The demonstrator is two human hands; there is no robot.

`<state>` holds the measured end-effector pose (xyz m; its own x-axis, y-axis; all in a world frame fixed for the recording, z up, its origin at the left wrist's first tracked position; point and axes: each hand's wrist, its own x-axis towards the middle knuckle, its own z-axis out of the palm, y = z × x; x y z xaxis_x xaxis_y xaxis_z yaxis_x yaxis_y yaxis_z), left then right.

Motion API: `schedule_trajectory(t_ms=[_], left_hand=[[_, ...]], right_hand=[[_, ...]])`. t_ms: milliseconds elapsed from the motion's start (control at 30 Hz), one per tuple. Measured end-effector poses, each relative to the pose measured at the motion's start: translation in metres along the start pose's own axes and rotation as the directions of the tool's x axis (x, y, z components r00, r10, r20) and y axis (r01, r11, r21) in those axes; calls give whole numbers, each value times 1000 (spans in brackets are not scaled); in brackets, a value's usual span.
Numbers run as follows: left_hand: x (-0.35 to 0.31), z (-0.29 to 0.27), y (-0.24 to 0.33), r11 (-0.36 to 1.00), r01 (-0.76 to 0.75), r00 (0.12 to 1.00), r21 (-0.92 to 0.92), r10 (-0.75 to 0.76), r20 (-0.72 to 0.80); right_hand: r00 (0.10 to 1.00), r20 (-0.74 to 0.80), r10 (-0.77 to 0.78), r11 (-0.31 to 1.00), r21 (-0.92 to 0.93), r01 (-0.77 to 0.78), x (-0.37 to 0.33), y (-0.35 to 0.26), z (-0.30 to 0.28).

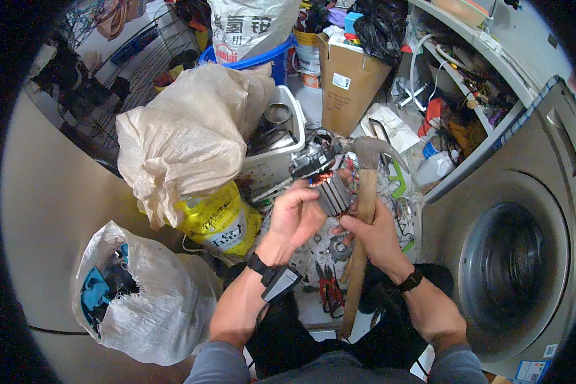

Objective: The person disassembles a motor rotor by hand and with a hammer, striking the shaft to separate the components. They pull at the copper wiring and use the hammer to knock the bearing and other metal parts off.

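My left hand (294, 221) is closed around a metal motor core (333, 196) with copper windings showing at its upper end. A dark round motor part (310, 160) lies just beyond that end; I cannot tell whether the two are joined. In my right hand (379, 235) is a claw hammer (366, 198), gripped by its wooden handle. Its steel head points away from me, and the handle's end hangs down between my knees. The right fingertips come close to the core's lower end. Red-handled pliers (329, 291) lie below my hands.
A white tub (301, 131) with metal parts stands at the far left of my hands, beside a stuffed beige sack (179, 134) and yellow bag (221, 221). An open white sack (153, 301) sits at left. Behind is a cardboard box (349, 93); right, a washing machine (505, 256).
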<state>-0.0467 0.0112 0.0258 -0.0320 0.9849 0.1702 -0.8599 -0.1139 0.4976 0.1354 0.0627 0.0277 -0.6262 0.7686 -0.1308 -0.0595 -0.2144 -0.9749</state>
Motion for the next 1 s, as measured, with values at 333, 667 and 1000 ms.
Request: schedule_trajectory(t_ms=[333, 667, 1000], left_hand=[[-3, -2, -5, 974, -93, 994, 208, 102, -32], [-4, -9, -8, 983, -99, 989, 155, 114, -96], [-2, -8, -9, 994, -74, 982, 84, 87, -169]], right_hand=[[998, -46, -40, 998, -47, 38, -3, -3, 1], [992, -81, -95, 993, -73, 89, -4, -7, 5], [998, 18, -66, 990, -121, 68, -5, -12, 0]])
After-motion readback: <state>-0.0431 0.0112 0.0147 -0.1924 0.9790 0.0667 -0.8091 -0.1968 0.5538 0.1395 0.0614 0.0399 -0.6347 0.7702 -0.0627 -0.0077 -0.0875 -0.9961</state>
